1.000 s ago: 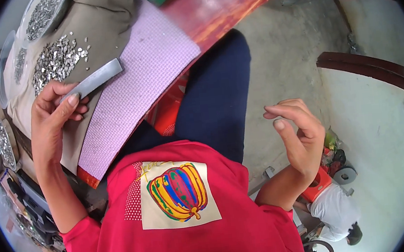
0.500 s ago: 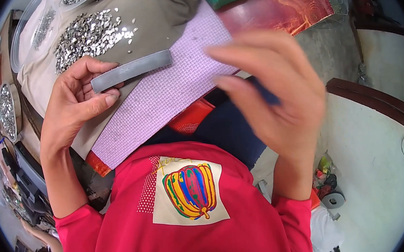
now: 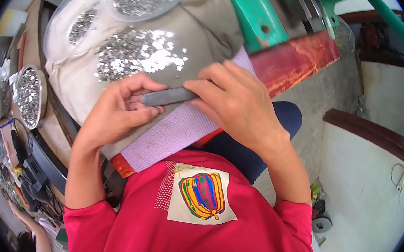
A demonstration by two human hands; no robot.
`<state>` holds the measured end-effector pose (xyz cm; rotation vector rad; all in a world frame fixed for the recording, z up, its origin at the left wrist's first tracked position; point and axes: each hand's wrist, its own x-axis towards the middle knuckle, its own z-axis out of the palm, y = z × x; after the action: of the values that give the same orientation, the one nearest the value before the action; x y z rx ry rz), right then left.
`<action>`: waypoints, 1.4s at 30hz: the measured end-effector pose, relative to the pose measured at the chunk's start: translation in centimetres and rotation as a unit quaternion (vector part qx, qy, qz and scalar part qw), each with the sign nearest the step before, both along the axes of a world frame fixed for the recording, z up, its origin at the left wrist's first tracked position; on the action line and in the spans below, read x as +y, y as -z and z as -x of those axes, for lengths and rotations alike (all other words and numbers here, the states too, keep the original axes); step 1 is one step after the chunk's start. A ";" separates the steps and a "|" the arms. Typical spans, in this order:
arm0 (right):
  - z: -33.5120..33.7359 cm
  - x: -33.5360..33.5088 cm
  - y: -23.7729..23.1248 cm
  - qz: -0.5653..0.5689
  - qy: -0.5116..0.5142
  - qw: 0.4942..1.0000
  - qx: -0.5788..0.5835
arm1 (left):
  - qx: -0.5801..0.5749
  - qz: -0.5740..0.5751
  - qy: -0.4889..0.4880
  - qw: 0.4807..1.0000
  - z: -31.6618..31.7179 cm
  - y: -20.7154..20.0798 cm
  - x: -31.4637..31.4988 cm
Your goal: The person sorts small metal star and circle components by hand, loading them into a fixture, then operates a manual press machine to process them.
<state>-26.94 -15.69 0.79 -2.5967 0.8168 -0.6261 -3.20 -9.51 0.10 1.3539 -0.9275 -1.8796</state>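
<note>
A short, slightly curved grey bar spans the gap between my two hands, above the work surface. My left hand grips its left end between thumb and fingers. The right end sits between the thumb and fingertips of my right hand, which hide that tip. Just beyond the bar, a loose heap of small shiny metal pieces lies on a grey-brown cloth. A lilac woven mat lies beneath and nearer to me.
Clear round containers of metal pieces stand at the back, and an oval tray of them at the left. A green machine frame and a reddish board lie beyond my right hand. A co-worker's arm shows lower left.
My right hand has come in leftward and closed on the bar's right end. The left hand, still holding the bar, appears lower and further right as the view has shifted.
</note>
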 end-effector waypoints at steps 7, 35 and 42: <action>-0.2 0.0 -1.0 -0.091 -0.001 0.996 -0.007 | 0.015 0.011 -0.019 1.000 0.6 -0.1 0.9; 1.0 -0.5 -2.2 -0.240 0.083 0.967 -0.013 | 0.167 0.008 -0.116 0.979 1.0 1.5 2.0; -1.7 1.1 0.5 -0.566 0.123 0.734 -0.354 | 0.244 0.031 -0.137 0.960 0.1 0.8 1.7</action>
<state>-25.24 -14.64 0.32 -1.0176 0.8571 -0.7605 -3.32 -7.84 -0.71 0.8640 -0.5128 -1.8255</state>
